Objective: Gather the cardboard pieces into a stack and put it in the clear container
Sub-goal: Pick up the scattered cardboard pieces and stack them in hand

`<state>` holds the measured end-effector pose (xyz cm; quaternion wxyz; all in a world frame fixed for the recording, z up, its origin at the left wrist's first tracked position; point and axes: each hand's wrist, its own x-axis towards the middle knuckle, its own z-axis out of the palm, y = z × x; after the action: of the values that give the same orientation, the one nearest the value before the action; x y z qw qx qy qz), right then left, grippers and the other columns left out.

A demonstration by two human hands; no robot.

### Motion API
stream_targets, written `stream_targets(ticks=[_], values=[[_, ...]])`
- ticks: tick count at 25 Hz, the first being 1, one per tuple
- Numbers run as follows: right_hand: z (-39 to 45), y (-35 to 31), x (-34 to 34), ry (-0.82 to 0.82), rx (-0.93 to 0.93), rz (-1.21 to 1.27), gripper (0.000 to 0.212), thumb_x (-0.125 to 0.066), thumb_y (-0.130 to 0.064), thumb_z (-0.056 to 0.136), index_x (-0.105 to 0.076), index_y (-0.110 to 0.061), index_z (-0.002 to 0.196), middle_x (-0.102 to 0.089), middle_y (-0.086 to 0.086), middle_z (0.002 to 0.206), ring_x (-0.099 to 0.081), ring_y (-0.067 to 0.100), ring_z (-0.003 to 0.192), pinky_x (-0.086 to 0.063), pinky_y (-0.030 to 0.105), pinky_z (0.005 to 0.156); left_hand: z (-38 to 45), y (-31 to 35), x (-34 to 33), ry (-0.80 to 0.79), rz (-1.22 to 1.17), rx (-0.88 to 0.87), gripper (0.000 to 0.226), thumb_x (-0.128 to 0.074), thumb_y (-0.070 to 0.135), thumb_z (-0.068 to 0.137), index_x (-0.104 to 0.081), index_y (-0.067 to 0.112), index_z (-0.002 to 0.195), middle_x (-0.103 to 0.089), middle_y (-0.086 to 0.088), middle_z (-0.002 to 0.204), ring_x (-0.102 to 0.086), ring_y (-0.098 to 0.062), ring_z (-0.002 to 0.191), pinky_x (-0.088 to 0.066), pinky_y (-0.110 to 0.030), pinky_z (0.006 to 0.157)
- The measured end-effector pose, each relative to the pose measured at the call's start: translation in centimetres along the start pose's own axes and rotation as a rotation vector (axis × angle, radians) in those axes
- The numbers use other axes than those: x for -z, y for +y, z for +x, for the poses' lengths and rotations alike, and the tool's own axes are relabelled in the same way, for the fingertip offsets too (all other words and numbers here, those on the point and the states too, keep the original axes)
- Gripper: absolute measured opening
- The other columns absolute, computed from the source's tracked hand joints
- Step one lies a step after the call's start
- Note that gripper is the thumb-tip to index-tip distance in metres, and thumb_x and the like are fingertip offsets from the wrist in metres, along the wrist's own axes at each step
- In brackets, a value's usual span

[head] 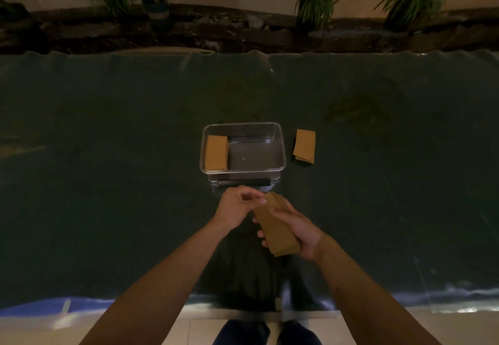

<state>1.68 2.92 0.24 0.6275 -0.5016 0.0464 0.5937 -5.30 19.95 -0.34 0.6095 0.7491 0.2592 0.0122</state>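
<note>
Right hand [297, 225] grips a cardboard stack [275, 225] w/ fingers closed round it; left hand [237, 204] loosely curled at its far end, squaring it up. Still gathering, I'd say. Next: stack into clear container [280, 144], just beyond; one pile [216, 153] already inside at left, another [305, 145] on table [108, 155] to its right.

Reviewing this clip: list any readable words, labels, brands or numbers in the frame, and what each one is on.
None can be read.
Clear container: no label or brand shows.
Cardboard stack in the right hand, at: plain brown, no print.
Cardboard stack in the container: plain.
Cardboard stack on the table: plain.
Dark table cover: no marking.
The picture is dim, so fine embossing would not show.
</note>
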Motion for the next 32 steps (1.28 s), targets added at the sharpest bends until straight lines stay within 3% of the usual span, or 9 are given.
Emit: stream_targets(ticks=[4,8,10,12,15,19,23,28,32], values=[[-0.7,-0.7,-0.5,0.010,0.022,0.012,0.050,-0.062,-0.012,0.091,-0.050,-0.039,0.131,-0.066,0.027,0.118,-0.067,0.034,0.083,-0.057,0.048,0.073,-0.3,1.4,-0.4,0.024,0.112,-0.127,0.021,-0.080,0.016,0.078,-0.070,0.025,0.094,-0.057,0.005,0.105,-0.064,-0.015,0.093,-0.053,-0.028,0.085],[-2.1,-1.7,-1.4,0.085,0.067,0.023,0.045,-0.060,-0.011,0.091,-0.054,-0.033,0.130,-0.065,0.022,0.114,-0.068,0.031,0.081,-0.056,0.046,0.071,-1.1,3.5,-0.8,0.030,0.270,-0.211,0.047,-0.075,0.026,0.082,-0.051,0.035,0.122,-0.050,0.009,0.124,-0.055,-0.008,0.110,-0.053,-0.030,0.090],[-2.7,-2.5,-1.6,0.138,0.123,0.036,0.043,-0.058,-0.013,0.092,-0.052,-0.032,0.131,-0.062,0.020,0.114,-0.066,0.031,0.084,-0.056,0.044,0.070,-1.4,4.6,-0.7,-0.114,0.346,-0.250,0.066,-0.071,0.041,0.083,-0.037,0.041,0.140,-0.041,0.007,0.143,-0.044,-0.009,0.130,-0.047,-0.039,0.103],[-3.2,-3.5,-1.6,0.205,0.173,0.008,0.046,-0.056,-0.012,0.093,-0.050,-0.036,0.132,-0.060,0.018,0.118,-0.065,0.033,0.092,-0.057,0.046,0.073,-1.7,6.0,-0.6,-0.354,0.330,-0.204,0.099,-0.077,0.051,0.073,-0.012,0.053,0.147,-0.017,0.015,0.158,-0.029,-0.014,0.141,-0.041,-0.045,0.109],[-3.6,-4.9,-1.5,0.259,0.209,-0.036,0.053,-0.061,-0.011,0.089,-0.048,-0.034,0.135,-0.061,0.019,0.122,-0.065,0.037,0.102,-0.059,0.047,0.078,-1.8,7.7,-1.1,-0.501,0.556,-0.281,0.127,-0.087,0.046,0.062,0.009,0.060,0.144,-0.001,0.023,0.158,-0.019,-0.021,0.147,-0.033,-0.052,0.114],[-4.3,-6.2,-1.7,0.244,0.259,-0.054,0.049,-0.063,-0.008,0.087,-0.054,-0.027,0.131,-0.065,0.018,0.119,-0.065,0.035,0.103,-0.061,0.043,0.073,-1.6,9.5,-2.3,-0.457,0.730,-0.395,0.131,-0.087,0.043,0.063,0.016,0.060,0.143,-0.001,0.018,0.155,-0.018,-0.025,0.145,-0.033,-0.052,0.113],[-5.1,-7.2,-1.0,0.209,0.248,-0.079,0.045,-0.064,-0.014,0.088,-0.054,-0.027,0.130,-0.062,0.017,0.122,-0.061,0.035,0.110,-0.055,0.050,0.088,-1.4,10.2,-3.3,-0.414,0.789,-0.455,0.125,-0.085,0.040,0.066,0.009,0.053,0.146,0.000,0.013,0.154,-0.015,-0.024,0.144,-0.033,-0.052,0.114],[-6.4,-9.4,0.6,0.196,0.151,0.037,0.042,-0.056,-0.043,0.091,-0.060,-0.024,0.128,-0.062,0.015,0.116,-0.059,0.032,0.102,-0.051,0.044,0.078,-0.7,11.9,-4.5,-0.424,0.742,-0.495,0.123,-0.086,0.040,0.064,0.003,0.047,0.148,-0.001,0.016,0.151,-0.018,-0.018,0.139,-0.039,-0.047,0.110],[-6.8,-11.9,2.6,0.207,0.130,0.011,0.065,-0.047,-0.073,0.084,-0.064,-0.027,0.126,-0.065,0.018,0.123,-0.061,0.036,0.110,-0.053,0.046,0.081,0.0,13.9,-6.4,-0.418,0.840,-0.576,0.126,-0.084,0.046,0.065,0.010,0.047,0.149,0.000,0.009,0.155,-0.015,-0.018,0.141,-0.031,-0.041,0.110]])
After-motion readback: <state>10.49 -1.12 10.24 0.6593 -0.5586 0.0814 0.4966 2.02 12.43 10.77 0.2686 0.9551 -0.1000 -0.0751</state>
